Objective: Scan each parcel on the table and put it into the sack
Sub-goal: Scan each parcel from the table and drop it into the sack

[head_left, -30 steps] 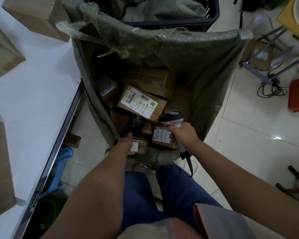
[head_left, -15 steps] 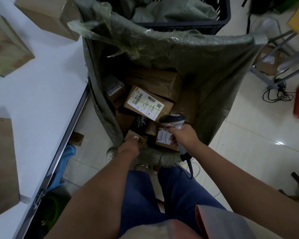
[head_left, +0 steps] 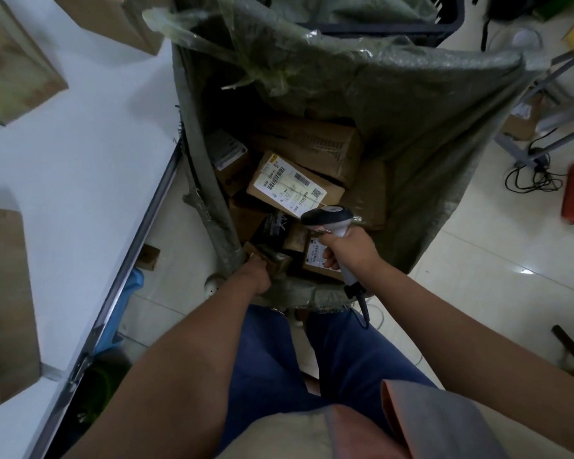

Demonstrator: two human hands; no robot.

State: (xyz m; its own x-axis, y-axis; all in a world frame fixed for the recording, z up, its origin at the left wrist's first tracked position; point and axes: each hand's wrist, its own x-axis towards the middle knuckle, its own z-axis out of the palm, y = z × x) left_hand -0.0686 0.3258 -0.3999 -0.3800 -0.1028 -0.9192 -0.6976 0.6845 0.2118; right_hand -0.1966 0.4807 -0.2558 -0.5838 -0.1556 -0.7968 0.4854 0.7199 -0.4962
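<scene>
The right hand (head_left: 348,250) is curled round the handle of a barcode scanner (head_left: 332,223), whose head points toward 10 o'clock over the mouth of the sack (head_left: 428,134); its cable (head_left: 362,299) hangs over the sack's near rim at 6 o'clock. The left hand (head_left: 254,273) reaches over that same rim at the near-left corner, touching a small cardboard parcel (head_left: 272,260); whether its fingers grip the box cannot be told, as they are hidden. Farther in, at 12 o'clock from the scanner, a labelled parcel (head_left: 292,185) lies tilted on top of other boxes, with dark open room above them up to the sack's green lining. At 9 o'clock the white table (head_left: 80,160) runs just beside the sack's left wall, its metal edge (head_left: 140,233) close by; more parcels (head_left: 14,71) sit on it.
</scene>
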